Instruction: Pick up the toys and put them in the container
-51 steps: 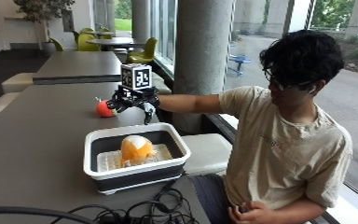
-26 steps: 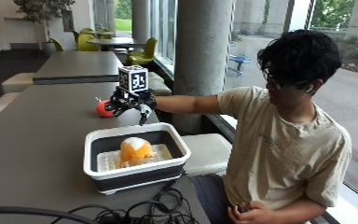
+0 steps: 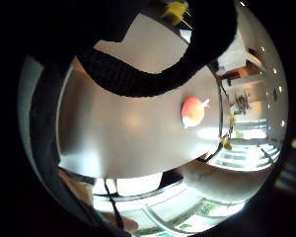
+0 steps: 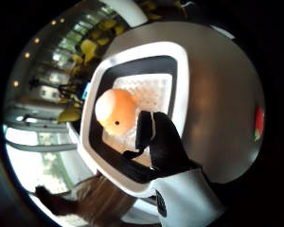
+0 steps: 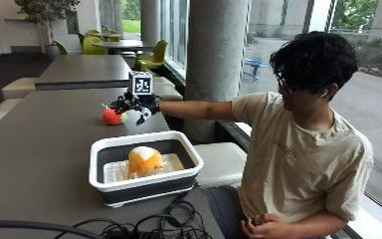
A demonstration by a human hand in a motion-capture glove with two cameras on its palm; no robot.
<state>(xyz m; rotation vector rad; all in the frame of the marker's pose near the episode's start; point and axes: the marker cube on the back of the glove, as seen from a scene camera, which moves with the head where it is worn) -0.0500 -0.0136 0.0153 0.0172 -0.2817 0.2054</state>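
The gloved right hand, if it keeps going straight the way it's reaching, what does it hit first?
Most likely the red toy on the grey table; the right hand hovers just beside it, fingers relaxed. Depth is hard to judge.

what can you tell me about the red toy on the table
The red toy is small and round, red-orange with a pale patch and a thin stalk, like a fruit. It rests on the grey table, beyond the container and outside it. The gloved right hand hovers right beside it; whether the fingers touch it cannot be told.

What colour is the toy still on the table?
Red toy, with some green; clearest in the outside view.
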